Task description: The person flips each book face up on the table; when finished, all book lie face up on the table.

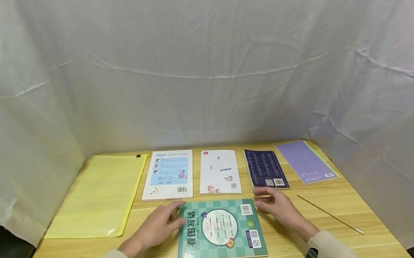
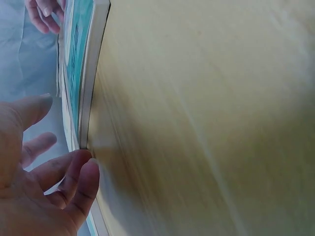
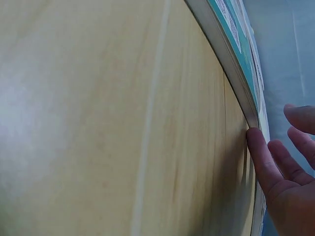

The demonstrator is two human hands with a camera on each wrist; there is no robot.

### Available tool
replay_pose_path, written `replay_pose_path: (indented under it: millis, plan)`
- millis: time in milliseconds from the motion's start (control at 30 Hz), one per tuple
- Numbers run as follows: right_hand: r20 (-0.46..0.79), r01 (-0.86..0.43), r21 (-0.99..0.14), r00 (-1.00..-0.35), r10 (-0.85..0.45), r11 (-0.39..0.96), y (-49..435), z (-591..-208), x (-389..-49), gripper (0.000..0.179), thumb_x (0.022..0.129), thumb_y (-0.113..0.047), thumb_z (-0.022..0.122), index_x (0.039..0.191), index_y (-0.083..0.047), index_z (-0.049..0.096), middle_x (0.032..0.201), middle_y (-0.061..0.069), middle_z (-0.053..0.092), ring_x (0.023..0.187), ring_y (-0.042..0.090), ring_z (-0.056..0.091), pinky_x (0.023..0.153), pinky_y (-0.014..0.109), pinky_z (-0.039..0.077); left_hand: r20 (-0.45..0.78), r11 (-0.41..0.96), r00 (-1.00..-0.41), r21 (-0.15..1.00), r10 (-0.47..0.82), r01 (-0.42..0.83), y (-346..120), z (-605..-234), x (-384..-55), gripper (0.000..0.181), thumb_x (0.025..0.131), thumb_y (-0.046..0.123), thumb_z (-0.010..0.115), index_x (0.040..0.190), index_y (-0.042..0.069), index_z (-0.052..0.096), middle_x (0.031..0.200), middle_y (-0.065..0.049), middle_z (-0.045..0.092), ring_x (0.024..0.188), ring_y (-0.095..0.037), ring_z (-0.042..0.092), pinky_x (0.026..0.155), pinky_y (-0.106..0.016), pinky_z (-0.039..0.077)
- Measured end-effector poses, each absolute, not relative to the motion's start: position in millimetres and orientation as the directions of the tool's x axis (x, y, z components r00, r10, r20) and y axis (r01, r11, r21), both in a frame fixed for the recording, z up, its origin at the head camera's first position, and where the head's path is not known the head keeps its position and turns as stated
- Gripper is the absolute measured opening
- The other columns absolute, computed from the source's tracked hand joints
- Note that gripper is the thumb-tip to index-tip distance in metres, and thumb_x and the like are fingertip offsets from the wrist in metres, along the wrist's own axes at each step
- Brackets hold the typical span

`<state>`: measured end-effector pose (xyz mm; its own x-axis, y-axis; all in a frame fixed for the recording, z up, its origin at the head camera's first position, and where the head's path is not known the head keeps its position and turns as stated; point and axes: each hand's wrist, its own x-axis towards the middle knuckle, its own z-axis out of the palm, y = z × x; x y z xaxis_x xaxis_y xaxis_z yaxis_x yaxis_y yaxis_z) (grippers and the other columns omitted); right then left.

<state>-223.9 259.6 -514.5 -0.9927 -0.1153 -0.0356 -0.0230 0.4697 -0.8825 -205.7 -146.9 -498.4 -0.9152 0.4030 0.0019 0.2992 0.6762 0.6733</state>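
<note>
A green checkered book [image 1: 241, 240] lies flat on the wooden table, with a white circle of text on its cover. At its left edge, near the far corner, is my left hand [image 1: 156, 228], fingers loosely bent. Opposite it, my right hand [image 1: 282, 210] is by the far right corner with relaxed fingers. In the left wrist view, fingertips meet the end of the book [image 2: 82, 73]. One fingertip reaches the corner of the book [image 3: 231, 64] in the right wrist view. Neither hand grips it.
Along the back lie a yellow zip pouch [image 1: 94, 196], a white-and-blue book [image 1: 168, 175], a white booklet [image 1: 218, 172], a dark blue book [image 1: 266, 168] and a purple booklet [image 1: 305, 161]. A thin wooden stick [image 1: 330, 214] lies right. Pale curtains [image 1: 198, 60] enclose the table.
</note>
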Motion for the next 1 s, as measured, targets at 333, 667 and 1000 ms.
replay_pose_path:
  millis: [333,667,1000]
  plan:
    - [-0.030,-0.040,-0.895,-0.988,-0.149,0.444,256.9,-514.5,-221.3,0.033,0.104,-0.009,0.074,0.136,-0.002,0.070,0.152,0.022,0.062,0.131,0.037,0.068,0.102,0.021,0.060,-0.027,0.688,-0.927,0.678,0.374,0.258,-144.9,-500.4,-203.9,0.055,0.105,0.030,0.074,0.155,0.012,0.060,0.099,0.002,0.062,0.092,-0.017,0.051,0.073,-0.027,0.046]
    - [-0.044,-0.012,-0.914,-0.991,-0.128,0.405,254.9,-516.8,-222.2,0.033,0.104,-0.007,0.073,0.136,-0.001,0.070,0.152,0.021,0.063,0.121,0.027,0.070,0.098,0.017,0.058,-0.073,0.542,-0.938,0.830,0.339,0.131,-149.3,-504.6,-206.8,0.055,0.104,0.028,0.075,0.155,0.012,0.060,0.145,-0.010,0.068,0.135,-0.034,0.063,0.121,-0.064,0.049]
    - [-0.162,0.151,-0.982,-0.981,-0.104,0.111,255.1,-513.3,-225.1,0.046,0.105,-0.003,0.068,0.149,0.006,0.058,0.159,0.027,0.054,0.138,0.033,0.064,0.103,0.027,0.064,-0.118,0.337,-0.932,0.942,0.344,0.005,-161.9,-508.9,-212.7,0.049,0.108,0.022,0.068,0.152,0.003,0.059,0.155,-0.022,0.062,0.143,-0.044,0.059,0.116,-0.057,0.057]
